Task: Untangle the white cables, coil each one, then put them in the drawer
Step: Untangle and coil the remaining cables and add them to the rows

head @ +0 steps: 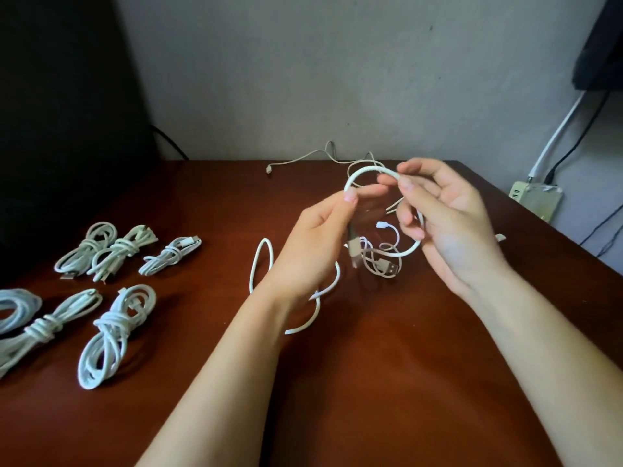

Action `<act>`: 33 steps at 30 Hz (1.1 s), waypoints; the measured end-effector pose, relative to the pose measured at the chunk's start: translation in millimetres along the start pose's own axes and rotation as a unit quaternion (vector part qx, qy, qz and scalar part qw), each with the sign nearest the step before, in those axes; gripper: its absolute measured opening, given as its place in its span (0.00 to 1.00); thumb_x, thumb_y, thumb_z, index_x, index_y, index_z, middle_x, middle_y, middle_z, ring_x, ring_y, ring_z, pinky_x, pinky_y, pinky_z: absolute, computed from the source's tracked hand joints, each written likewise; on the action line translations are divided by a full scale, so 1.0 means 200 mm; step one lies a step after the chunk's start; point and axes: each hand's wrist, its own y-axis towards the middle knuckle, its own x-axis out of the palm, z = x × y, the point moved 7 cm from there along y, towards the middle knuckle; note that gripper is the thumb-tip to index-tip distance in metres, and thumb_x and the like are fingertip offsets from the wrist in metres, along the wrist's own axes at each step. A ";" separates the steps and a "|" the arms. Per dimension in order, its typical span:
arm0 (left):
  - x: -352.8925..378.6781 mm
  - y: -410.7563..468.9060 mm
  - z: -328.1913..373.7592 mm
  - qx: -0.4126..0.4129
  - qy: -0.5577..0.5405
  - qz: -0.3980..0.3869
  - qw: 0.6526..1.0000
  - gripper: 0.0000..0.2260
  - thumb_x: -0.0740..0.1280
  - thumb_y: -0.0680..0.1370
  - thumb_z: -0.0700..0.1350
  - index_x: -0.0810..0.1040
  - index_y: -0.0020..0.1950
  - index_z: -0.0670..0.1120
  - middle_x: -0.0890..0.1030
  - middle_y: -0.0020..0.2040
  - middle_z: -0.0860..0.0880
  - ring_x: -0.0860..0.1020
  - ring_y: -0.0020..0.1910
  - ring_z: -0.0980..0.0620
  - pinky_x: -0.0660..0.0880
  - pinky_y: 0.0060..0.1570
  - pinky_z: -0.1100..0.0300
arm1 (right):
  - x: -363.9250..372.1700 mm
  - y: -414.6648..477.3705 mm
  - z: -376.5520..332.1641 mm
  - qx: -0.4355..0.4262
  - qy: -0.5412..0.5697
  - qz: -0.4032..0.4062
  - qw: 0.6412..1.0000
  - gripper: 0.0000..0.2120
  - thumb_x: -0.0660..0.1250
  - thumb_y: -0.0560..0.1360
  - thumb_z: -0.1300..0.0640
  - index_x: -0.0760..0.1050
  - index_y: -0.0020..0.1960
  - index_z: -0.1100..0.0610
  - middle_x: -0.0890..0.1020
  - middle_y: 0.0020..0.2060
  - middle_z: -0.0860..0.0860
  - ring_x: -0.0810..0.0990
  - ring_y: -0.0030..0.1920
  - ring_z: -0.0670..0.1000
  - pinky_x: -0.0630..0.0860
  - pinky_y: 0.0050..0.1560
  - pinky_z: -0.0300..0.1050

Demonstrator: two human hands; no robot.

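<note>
Head view: thick white braided cable [362, 175] arches between both pinching hands.

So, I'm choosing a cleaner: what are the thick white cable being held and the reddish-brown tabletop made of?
The thick white cable looks like matte braided fabric, from its fine ribbed texture, though blur leaves it open. The reddish-brown tabletop seems varnished wood or laminate: smooth, with soft reflections.

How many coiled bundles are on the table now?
6 coiled bundles, all at left: three in a back row; three nearer, the leftmost cut by the frame edge. More may lie out of view.
</note>
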 end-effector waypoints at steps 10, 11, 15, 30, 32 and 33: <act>-0.12 0.03 0.05 -0.014 -0.393 0.071 0.917 0.18 0.45 0.84 0.52 0.73 0.61 0.51 0.83 0.54 0.45 0.81 0.55 0.48 0.79 0.52 0.55 | 0.15 -0.07 0.18 0.032 -0.208 -0.148 0.966 0.08 0.67 0.75 0.65 0.76 0.52 0.56 0.83 0.46 0.52 0.81 0.48 0.43 0.75 0.54 0.37; -0.12 0.02 0.06 -0.014 -0.412 0.069 0.908 0.18 0.45 0.84 0.53 0.73 0.62 0.53 0.84 0.54 0.46 0.82 0.54 0.48 0.79 0.53 0.53 | 0.16 -0.08 0.20 0.029 -0.254 -0.162 0.953 0.07 0.67 0.76 0.62 0.76 0.53 0.56 0.83 0.46 0.52 0.80 0.49 0.44 0.75 0.56 0.41; -0.16 0.02 0.07 -0.009 -0.476 0.083 0.875 0.15 0.49 0.83 0.55 0.74 0.58 0.56 0.84 0.43 0.51 0.83 0.40 0.53 0.81 0.48 0.51 | 0.15 -0.09 0.32 0.016 -0.419 -0.184 0.889 0.10 0.65 0.77 0.55 0.76 0.57 0.50 0.82 0.49 0.44 0.79 0.54 0.45 0.73 0.59 0.48; -0.28 0.05 -0.03 -0.024 -0.460 0.166 0.872 0.17 0.49 0.84 0.51 0.75 0.58 0.49 0.69 0.33 0.50 0.63 0.26 0.57 0.64 0.29 0.66 | -0.05 0.00 0.01 -0.044 -0.312 0.040 0.948 0.09 0.68 0.75 0.61 0.77 0.39 0.50 0.73 0.22 0.45 0.73 0.19 0.46 0.71 0.29 0.41; -0.27 0.05 -0.04 -0.035 -0.448 0.175 0.876 0.16 0.50 0.84 0.50 0.75 0.58 0.49 0.68 0.33 0.51 0.63 0.27 0.57 0.63 0.29 0.66 | -0.05 -0.01 -0.03 -0.073 -0.342 0.047 0.936 0.07 0.69 0.74 0.60 0.78 0.38 0.50 0.72 0.21 0.45 0.69 0.18 0.44 0.67 0.25 0.36; -0.28 0.04 -0.05 -0.038 -0.445 0.183 0.876 0.15 0.50 0.84 0.49 0.75 0.58 0.49 0.68 0.33 0.51 0.63 0.27 0.57 0.63 0.29 0.67 | -0.04 -0.02 -0.05 -0.097 -0.366 0.044 0.924 0.07 0.70 0.74 0.59 0.78 0.38 0.51 0.73 0.21 0.45 0.70 0.19 0.44 0.66 0.26 0.33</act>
